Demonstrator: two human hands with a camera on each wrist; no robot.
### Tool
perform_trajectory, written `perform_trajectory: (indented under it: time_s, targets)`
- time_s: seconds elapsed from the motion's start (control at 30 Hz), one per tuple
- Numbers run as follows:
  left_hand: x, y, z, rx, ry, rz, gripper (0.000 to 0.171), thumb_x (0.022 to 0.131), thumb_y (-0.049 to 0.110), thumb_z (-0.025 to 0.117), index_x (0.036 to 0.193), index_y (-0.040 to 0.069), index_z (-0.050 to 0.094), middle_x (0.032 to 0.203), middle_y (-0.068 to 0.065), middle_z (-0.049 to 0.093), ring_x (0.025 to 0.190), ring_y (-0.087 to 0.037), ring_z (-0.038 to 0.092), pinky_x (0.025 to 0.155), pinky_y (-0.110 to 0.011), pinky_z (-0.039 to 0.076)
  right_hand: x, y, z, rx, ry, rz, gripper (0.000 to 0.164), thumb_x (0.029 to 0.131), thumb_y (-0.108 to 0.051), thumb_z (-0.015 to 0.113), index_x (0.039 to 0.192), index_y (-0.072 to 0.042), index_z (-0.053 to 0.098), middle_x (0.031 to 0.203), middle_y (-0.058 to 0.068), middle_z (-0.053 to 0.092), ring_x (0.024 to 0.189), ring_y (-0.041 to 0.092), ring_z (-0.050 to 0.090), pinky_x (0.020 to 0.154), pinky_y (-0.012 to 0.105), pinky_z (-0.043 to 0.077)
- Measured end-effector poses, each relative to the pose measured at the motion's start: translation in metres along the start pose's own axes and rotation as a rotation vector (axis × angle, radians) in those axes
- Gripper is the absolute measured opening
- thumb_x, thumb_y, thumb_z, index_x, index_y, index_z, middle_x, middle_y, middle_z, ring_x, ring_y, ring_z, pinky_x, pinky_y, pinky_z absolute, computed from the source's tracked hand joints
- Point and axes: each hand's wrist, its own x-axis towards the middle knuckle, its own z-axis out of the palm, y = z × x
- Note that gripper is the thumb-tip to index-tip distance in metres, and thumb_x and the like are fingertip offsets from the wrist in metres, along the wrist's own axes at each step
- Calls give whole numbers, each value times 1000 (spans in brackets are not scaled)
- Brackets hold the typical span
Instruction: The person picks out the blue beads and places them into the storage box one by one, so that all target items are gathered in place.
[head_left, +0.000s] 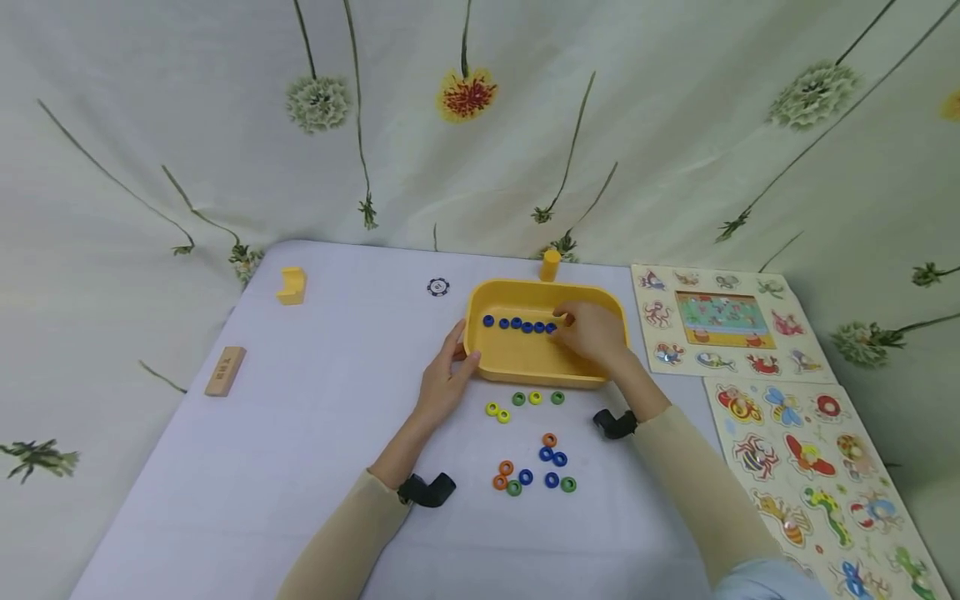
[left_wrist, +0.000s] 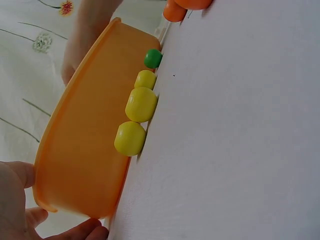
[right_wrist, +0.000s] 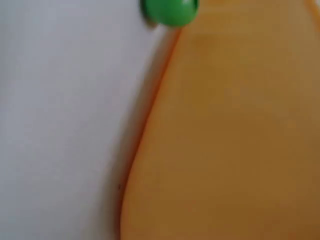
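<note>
A yellow tray point(head_left: 536, 362) lies on the table with a row of several blue beads point(head_left: 516, 322) inside. My left hand point(head_left: 444, 385) holds its left end, thumb near the rim and fingers along the outside wall. In the left wrist view the fingertips point(left_wrist: 92, 230) reach around the tray's lower corner. Over the tray's right half, my right hand point(head_left: 592, 333) pinches the last blue bead point(head_left: 551, 327) at the row's right end. In the right wrist view the tray wall point(right_wrist: 225, 130) fills much of the picture, and the right hand is out of sight there.
Yellow and green beads point(head_left: 535, 398) lie in front of the tray; orange, blue and green beads point(head_left: 552, 480) lie nearer me. A yellow cylinder point(head_left: 551, 266) stands behind. Picture puzzle boards point(head_left: 675, 379) line the right. Leftward are a poker chip point(head_left: 438, 287), yellow block point(head_left: 292, 286) and wooden block point(head_left: 225, 372).
</note>
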Motion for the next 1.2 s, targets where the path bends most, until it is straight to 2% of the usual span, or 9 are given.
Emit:
perform_trajectory:
  time_s: [0.17,0.27,0.37,0.5,0.57,0.7,0.83,1.0,1.2]
  targets:
    - [1,-2,2,-3,1,18,60,89,45,44,141,31,19,113,-4,54,103,-18,49,90,-45,38,-48,2,-8,185,228,-107,34,80,-34,65,108,-16,62,85,-1,59,62,15,45,52,26,35]
    - [2,-3,1,0,6,30,59,89,45,44,141,32,19,112,-4,54,103,-18,50,90,-45,38,-79,3,-5,306,301,-193,33,78,-32,66,106,-14,63,81,-3,57,57,12,41,49,23,34]
    - [3,-4,0,2,2,32,59,89,45,44,141,32,18,112,-4,54,103,-18,49,90,-45,38,-105,1,2,411,311,-266,30,76,-26,69,104,-14,64,79,-5,55,56,9,40,49,21,33]
    - [3,-5,0,5,-1,20,60,89,46,44,141,31,18,114,-5,54,104,-19,49,90,-46,38,-135,-18,2,492,256,-375,30,72,-11,73,101,-12,65,77,-3,56,54,14,41,47,24,34]
    - [3,-5,1,4,0,14,60,89,46,44,141,33,17,114,-5,54,104,-19,49,90,-46,38,-143,-23,7,512,213,-428,30,72,-11,73,101,-13,64,78,-4,57,53,14,41,47,26,34]
    - [2,-3,2,2,-5,15,59,89,45,44,140,37,16,113,-5,54,104,-18,49,90,-45,38,-147,-16,28,521,153,-487,30,74,-21,71,103,-17,64,80,-4,58,55,8,40,48,20,33]
    - [2,-2,3,-5,-7,17,58,90,44,44,140,36,17,113,-5,54,104,-18,49,89,-44,38,-146,-11,38,476,137,-485,30,73,-27,72,101,-17,65,79,-2,59,55,6,39,49,15,30]
    - [1,-1,3,-10,-5,19,58,90,43,44,140,36,17,112,-4,54,102,-18,49,88,-43,39,-146,-7,46,394,132,-440,25,70,-28,74,93,-19,67,74,-8,57,56,2,38,49,15,30]
    - [1,-2,4,-10,-1,21,57,90,45,44,140,37,17,112,-4,54,102,-18,49,87,-43,39,-144,-2,56,275,46,-371,24,71,-35,73,92,-25,67,80,-16,57,68,1,47,61,18,39]
